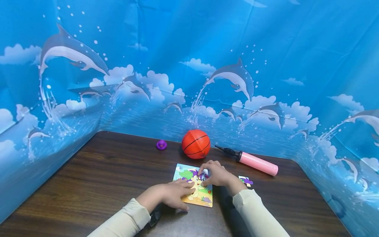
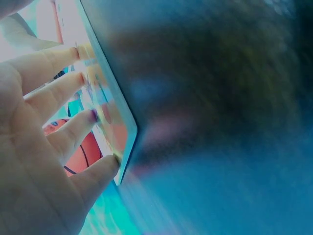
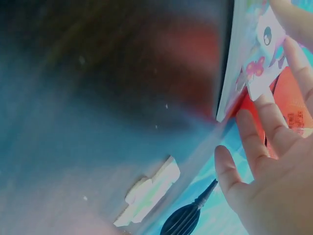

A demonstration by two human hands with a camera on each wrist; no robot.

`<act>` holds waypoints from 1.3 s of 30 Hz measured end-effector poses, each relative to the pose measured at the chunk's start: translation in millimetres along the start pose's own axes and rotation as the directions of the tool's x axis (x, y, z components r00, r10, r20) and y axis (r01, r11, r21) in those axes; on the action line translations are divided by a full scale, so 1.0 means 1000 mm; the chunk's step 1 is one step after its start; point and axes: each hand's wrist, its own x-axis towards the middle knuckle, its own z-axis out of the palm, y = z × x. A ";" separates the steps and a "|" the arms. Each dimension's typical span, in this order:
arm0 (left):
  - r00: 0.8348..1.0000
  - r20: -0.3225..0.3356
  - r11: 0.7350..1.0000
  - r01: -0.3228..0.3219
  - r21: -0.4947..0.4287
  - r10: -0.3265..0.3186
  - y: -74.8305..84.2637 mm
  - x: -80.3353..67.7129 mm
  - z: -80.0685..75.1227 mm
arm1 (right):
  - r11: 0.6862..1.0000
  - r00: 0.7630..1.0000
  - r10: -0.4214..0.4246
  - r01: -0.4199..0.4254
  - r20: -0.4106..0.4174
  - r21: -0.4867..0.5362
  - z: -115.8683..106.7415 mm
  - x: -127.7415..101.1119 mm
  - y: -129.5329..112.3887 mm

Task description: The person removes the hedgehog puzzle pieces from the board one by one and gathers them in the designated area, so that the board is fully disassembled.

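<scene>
Colourful cartoon puzzle board [image 1: 196, 192] flat on table, both hands pressing.

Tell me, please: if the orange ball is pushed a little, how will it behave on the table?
The orange ball is round and rests on the smooth wooden table, so it would probably roll at a light push. It looks like a small toy, likely light. The backdrop close behind might stop it.

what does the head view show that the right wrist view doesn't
Head only: the purple duck, the pump's pink body, the left hand resting flat on the puzzle, and the dolphin backdrop.
Right wrist only: a piece pinched in the right hand, seen close.
Both: the puzzle, orange ball, loose piece and table.
</scene>
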 end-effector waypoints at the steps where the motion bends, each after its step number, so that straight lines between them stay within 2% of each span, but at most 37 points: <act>1: 1.000 0.001 1.000 0.001 -0.003 -0.001 0.000 0.000 0.000 | 1.000 1.000 -0.005 0.005 -0.006 0.008 0.000 0.000 0.000; 6: 1.000 -0.006 1.000 0.002 0.001 -0.002 0.000 0.001 0.001 | 0.990 0.995 -0.047 0.057 -0.085 0.131 -0.002 -0.002 0.007; 9: 1.000 -0.010 1.000 0.005 0.004 -0.005 -0.001 0.002 0.002 | 0.963 0.987 -0.051 0.089 -0.153 0.255 -0.004 -0.003 0.014; 11: 1.000 -0.011 1.000 0.004 0.003 -0.003 -0.002 0.003 0.002 | 0.923 0.985 0.004 0.063 -0.172 0.379 -0.007 -0.005 0.020; 12: 1.000 -0.011 1.000 0.005 0.002 -0.005 -0.002 0.004 0.003 | 0.894 0.983 0.054 0.031 -0.176 0.447 -0.009 -0.007 0.023; 14: 1.000 -0.013 1.000 0.002 0.001 -0.002 -0.003 0.004 0.003 | 0.810 0.971 0.165 -0.034 -0.172 0.586 -0.014 -0.013 0.033; 16: 1.000 -0.015 1.000 -0.002 0.001 0.002 -0.002 0.005 0.004 | 0.731 0.947 0.275 -0.093 -0.168 0.676 -0.021 -0.021 0.045; 18: 1.000 -0.020 1.000 -0.004 0.005 0.004 -0.002 0.005 0.004 | 0.700 0.925 0.339 -0.125 -0.173 0.703 -0.028 -0.033 0.060; 20: 1.000 -0.022 1.000 -0.004 0.005 0.004 -0.001 0.004 0.004 | 0.706 0.915 0.361 -0.141 -0.182 0.694 -0.037 -0.047 0.078; 23: 1.000 -0.022 1.000 0.006 0.002 -0.006 -0.001 0.003 0.003 | 0.745 0.897 0.387 -0.169 -0.213 0.645 -0.051 -0.069 0.106; 25: 1.000 -0.019 1.000 0.014 -0.003 -0.014 -0.001 0.002 0.002 | 0.758 0.871 0.429 -0.203 -0.239 0.620 -0.058 -0.082 0.123; 28: 1.000 -0.017 1.000 0.026 -0.006 -0.026 -0.001 0.001 0.000 | 0.754 0.820 0.511 -0.284 -0.257 0.593 -0.065 -0.097 0.144; 31: 0.999 -0.015 0.999 0.033 -0.008 -0.033 -0.001 0.001 0.000 | 0.722 0.778 0.578 -0.348 -0.246 0.598 -0.066 -0.107 0.158; 35: 0.999 -0.012 0.999 0.031 -0.013 -0.031 0.000 0.004 0.001 | 0.693 0.762 0.603 -0.354 -0.236 0.628 -0.063 -0.114 0.169; 37: 1.000 -0.011 1.000 0.026 -0.015 -0.026 0.001 0.005 0.001 | 0.702 0.759 0.600 -0.347 -0.254 0.622 -0.061 -0.114 0.171; 39: 1.000 -0.012 1.000 0.026 -0.014 -0.026 0.002 0.006 0.001 | 0.730 0.758 0.588 -0.348 -0.282 0.588 -0.061 -0.113 0.171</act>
